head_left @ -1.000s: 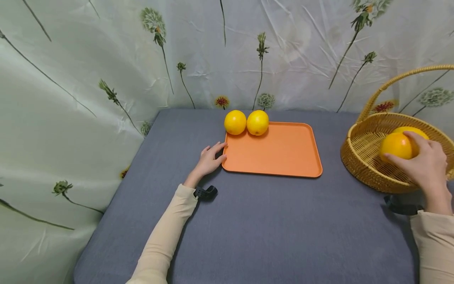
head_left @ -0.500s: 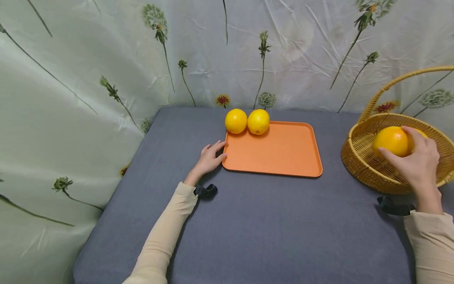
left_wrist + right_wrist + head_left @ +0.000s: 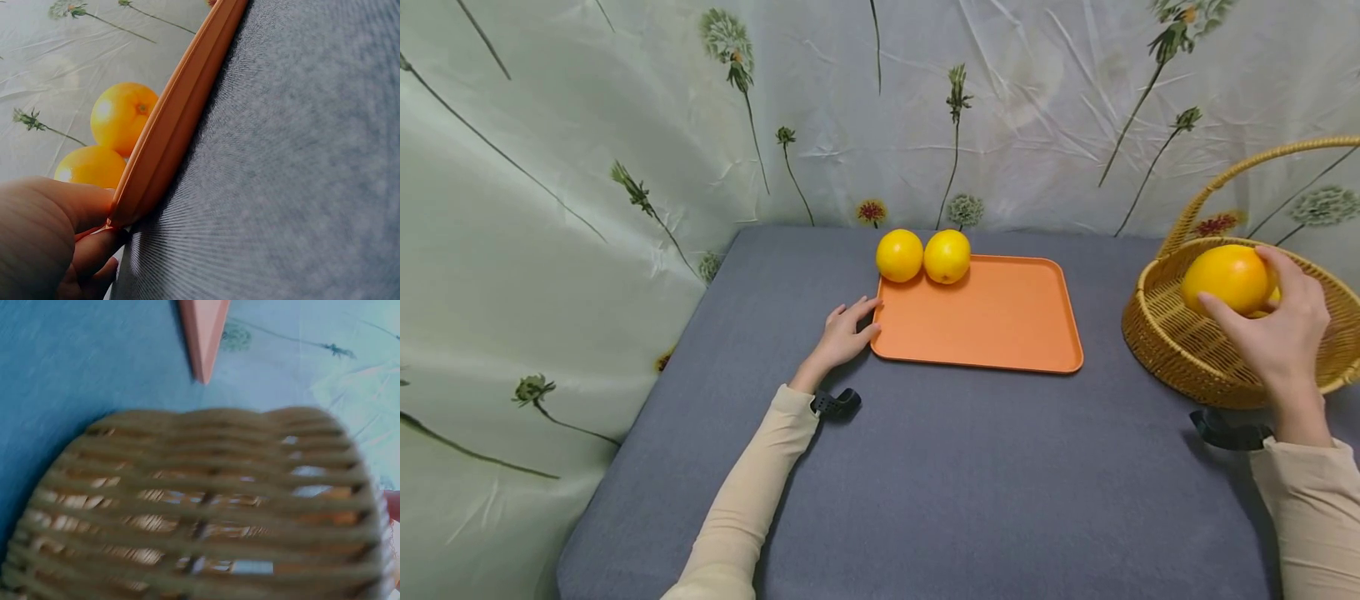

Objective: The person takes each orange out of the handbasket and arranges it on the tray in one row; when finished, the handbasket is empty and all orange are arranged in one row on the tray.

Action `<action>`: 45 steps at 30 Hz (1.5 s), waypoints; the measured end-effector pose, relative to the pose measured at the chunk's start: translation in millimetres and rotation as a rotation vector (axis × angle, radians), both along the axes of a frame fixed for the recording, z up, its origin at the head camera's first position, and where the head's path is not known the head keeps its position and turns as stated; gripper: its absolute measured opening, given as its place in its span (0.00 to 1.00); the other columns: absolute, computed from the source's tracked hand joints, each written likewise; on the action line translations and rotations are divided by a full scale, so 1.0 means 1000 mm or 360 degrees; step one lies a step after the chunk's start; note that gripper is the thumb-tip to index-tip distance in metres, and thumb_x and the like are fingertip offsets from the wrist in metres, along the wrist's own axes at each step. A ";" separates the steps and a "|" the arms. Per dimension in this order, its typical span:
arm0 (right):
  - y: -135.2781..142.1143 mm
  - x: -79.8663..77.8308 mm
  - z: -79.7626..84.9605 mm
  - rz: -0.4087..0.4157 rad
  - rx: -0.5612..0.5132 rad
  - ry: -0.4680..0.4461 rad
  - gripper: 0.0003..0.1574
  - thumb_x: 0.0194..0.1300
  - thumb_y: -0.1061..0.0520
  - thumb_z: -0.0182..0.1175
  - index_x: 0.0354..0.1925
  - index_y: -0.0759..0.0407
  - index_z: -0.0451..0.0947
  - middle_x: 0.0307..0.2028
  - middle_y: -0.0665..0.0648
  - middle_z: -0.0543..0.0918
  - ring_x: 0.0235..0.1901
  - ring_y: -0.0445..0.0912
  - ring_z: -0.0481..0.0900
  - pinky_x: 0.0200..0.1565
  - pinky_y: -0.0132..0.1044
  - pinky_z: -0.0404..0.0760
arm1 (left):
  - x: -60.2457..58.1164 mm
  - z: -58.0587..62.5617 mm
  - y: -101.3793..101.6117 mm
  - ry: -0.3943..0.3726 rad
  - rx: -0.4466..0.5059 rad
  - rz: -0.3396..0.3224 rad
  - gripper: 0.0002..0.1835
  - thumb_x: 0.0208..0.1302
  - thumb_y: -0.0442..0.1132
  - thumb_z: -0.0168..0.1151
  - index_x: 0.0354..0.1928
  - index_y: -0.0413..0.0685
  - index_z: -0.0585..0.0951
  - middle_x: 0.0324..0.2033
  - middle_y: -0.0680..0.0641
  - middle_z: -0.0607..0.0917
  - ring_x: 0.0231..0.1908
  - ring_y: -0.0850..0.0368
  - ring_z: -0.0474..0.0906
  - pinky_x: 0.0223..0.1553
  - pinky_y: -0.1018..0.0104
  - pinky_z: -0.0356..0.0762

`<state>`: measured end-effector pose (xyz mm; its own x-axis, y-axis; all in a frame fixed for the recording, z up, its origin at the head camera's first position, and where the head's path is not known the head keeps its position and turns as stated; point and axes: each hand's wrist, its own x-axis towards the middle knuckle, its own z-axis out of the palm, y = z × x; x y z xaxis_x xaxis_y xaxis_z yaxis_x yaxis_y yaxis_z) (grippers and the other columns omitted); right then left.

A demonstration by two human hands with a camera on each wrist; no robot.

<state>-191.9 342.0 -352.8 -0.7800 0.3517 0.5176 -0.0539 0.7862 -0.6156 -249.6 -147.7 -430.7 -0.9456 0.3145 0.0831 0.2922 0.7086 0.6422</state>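
Note:
My right hand [image 3: 1288, 325] grips an orange [image 3: 1225, 279] between thumb and fingers, held over the inside of a wicker basket [image 3: 1187, 375]. Part of another orange [image 3: 1275, 295] peeks out behind it, mostly hidden by the hand. The basket's woven wall [image 3: 212, 469] fills much of the right wrist view, covering nearly all of that hand. At the left, my left hand [image 3: 844, 335] rests with relaxed fingers against the short side of an orange tray [image 3: 992, 321]; its thumb [image 3: 94, 203] touches the rim. Two oranges, one here [image 3: 899, 256] and one here beside it [image 3: 947, 257], sit in the tray's far left corner.
A grey cloth-covered table [image 3: 1000, 475] lies under everything. Behind it and along the left hangs a flower-patterned curtain [image 3: 1030, 125]. The basket's tall arched handle [image 3: 1217, 179] rises at the far side. A strip of table separates tray and basket.
My right hand has lifted the orange and moved it a little to the left inside the basket's outline, away from the other orange. The left hand and tray stay put.

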 end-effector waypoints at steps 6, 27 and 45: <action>-0.010 0.000 0.007 0.0045 -0.0101 -0.0023 0.42 0.53 0.53 0.65 0.66 0.41 0.64 0.60 0.50 0.68 0.50 0.24 0.52 0.34 0.10 0.56 | -0.001 -0.002 0.001 -0.0001 -0.0011 -0.0014 0.27 0.67 0.41 0.52 0.67 0.42 0.65 0.66 0.41 0.69 0.71 0.46 0.57 0.71 0.44 0.42; -0.058 -0.017 0.012 0.0375 -0.0425 -0.0012 0.39 0.51 0.60 0.67 0.62 0.40 0.71 0.55 0.38 0.75 0.49 0.27 0.67 0.38 0.11 0.67 | -0.005 -0.002 0.001 -0.0019 -0.0029 -0.0003 0.27 0.67 0.41 0.51 0.67 0.44 0.65 0.67 0.42 0.68 0.71 0.48 0.56 0.71 0.45 0.42; -0.092 -0.037 -0.003 0.0628 -0.0431 -0.0226 0.39 0.57 0.54 0.65 0.66 0.37 0.65 0.66 0.51 0.68 0.42 0.22 0.69 0.39 0.11 0.68 | -0.003 -0.002 0.000 -0.0017 -0.0040 0.0019 0.27 0.66 0.41 0.53 0.67 0.44 0.66 0.67 0.43 0.69 0.71 0.48 0.57 0.72 0.45 0.42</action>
<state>-229.3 249.6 -355.3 -0.9369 0.1226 0.3273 -0.2158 0.5336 -0.8178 -252.8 -148.0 -433.1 -0.9501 0.3049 0.0655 0.2768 0.7278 0.6274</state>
